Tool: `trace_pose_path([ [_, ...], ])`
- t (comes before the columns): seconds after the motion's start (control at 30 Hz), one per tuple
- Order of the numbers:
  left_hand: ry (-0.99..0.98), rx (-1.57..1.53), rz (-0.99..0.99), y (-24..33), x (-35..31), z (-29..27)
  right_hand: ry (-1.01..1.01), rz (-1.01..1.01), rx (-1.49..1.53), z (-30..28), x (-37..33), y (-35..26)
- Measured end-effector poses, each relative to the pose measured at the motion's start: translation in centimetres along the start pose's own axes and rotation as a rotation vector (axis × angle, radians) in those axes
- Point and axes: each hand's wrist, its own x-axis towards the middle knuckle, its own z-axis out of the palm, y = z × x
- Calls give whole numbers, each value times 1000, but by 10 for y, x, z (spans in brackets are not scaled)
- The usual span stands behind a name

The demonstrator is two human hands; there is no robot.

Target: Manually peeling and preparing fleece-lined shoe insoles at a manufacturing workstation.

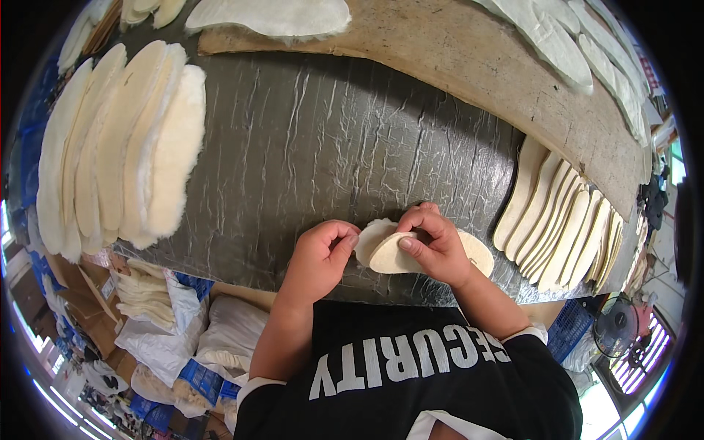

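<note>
Close to the table's near edge, my right hand (438, 246) grips a cream felt insole (391, 258), thumb on top and fingers curled over its far edge. Behind that felt piece shows a fluffy white fleece layer (372, 236); whether the two are joined I cannot tell. My left hand (323, 257) is closed, thumb and index finger pinching the fleece at its left end. The insole lies sideways, its other end reaching out to the right from under my right hand, with the middle hidden by that hand.
Fluffy insoles (117, 147) stand overlapped on the left of the dark wrinkled tabletop (315, 147). Thin felt insoles (565, 220) fan out at right. A brown board (440, 51) across the back bears more fleece pieces (271, 16). Below are white bags (235, 330) and a fan (617, 326).
</note>
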Motion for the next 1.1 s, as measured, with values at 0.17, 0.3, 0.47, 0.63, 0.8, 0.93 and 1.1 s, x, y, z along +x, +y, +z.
trace_pose_path([
  [0.17, -96, -124, -76, 7, 0, 0, 31, 17, 8, 3, -1, 3],
  [0.3, -96, -123, -85, 9, 0, 1, 18, 36, 9, 2, -1, 2],
  [0.47, -98, -171, -95, 12, 0, 3, 27, 54, -1, 2, -2, 3],
  [0.63, -91, -199, -91, 14, 0, 5, 46, 57, -10, 4, -2, 3],
  [0.8, -87, -199, -81, 17, -2, 5, 54, 58, -20, 5, -1, 1],
  [0.93, -109, -229, -104, 20, -2, 5, 56, 57, -13, 5, -2, 2],
  [1.1, -138, -223, -112, 19, -3, 5, 55, 47, -31, 6, -3, 4],
])
